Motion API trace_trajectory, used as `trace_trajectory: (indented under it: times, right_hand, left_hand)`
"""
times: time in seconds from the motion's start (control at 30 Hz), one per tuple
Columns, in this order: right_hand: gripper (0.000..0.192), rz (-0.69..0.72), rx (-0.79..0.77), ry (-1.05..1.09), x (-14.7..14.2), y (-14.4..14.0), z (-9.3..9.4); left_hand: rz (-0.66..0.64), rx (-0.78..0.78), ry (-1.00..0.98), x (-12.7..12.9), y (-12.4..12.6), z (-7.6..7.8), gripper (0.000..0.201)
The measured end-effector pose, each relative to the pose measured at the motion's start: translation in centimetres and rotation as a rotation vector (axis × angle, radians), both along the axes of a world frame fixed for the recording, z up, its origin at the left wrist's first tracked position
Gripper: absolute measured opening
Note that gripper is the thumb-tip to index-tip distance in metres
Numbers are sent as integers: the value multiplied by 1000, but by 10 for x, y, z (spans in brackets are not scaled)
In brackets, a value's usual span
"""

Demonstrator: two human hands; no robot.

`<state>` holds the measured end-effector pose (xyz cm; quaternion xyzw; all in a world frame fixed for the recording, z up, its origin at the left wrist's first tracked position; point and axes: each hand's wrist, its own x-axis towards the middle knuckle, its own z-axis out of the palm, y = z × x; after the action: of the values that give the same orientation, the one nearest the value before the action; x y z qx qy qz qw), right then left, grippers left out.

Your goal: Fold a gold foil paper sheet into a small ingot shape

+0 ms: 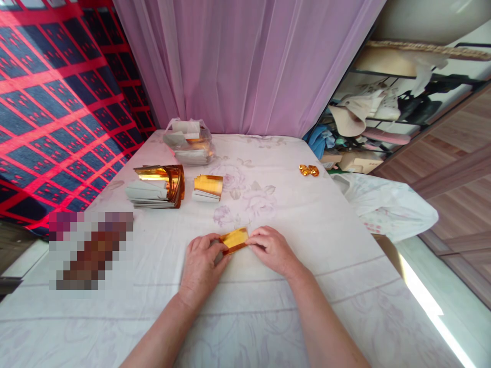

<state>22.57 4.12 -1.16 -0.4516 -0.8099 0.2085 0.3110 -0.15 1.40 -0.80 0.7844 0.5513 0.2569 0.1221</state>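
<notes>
Between my hands lies a small sheet of gold foil paper (235,240), tilted slightly and creased along its near edge. My left hand (203,260) pinches its left end between thumb and fingers. At the right end, my right hand (271,248) grips the paper's edge with thumb and fingertips. Beyond my left hand stands a small stack of gold foil paper (208,186), white on the reverse. Left of that is a larger, fanned stack of gold paper (159,186). Two folded gold foil pieces (309,170) rest near the table's far right corner.
A clear plastic bag (190,142) with more gold and white papers sits at the table's back. A flowered cloth (268,312) covers the table. Purple curtains (245,66) hang behind. On the right are a crowded shelf (383,107) and a white bag (391,204). A blurred patch hides something at left.
</notes>
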Motion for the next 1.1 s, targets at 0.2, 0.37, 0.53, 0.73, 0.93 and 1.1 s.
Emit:
trace_trajectory:
  times: [0.2, 0.37, 0.53, 0.73, 0.93, 1.1]
  right_hand:
    - [17, -25, 20, -107, -4, -2, 4]
    - [21, -56, 16, -144, -6, -3, 1]
    - [14, -49, 6, -51, -4, -3, -2]
    - [14, -81, -11, 1, -4, -2, -1]
    - [23, -195, -140, 28, -6, -4, 2]
    - [42, -175, -185, 90, -6, -4, 1]
  left_hand:
    - [7, 2, -12, 1, 0, 1, 13]
    - [18, 3, -12, 0, 0, -1, 14]
    - [10, -8, -22, 1, 0, 2, 7]
    - [-7, 12, -22, 2, -1, 5, 9]
    - [-6, 36, -55, 1, -2, -1, 12]
    - [20, 77, -163, -1, 0, -8, 23]
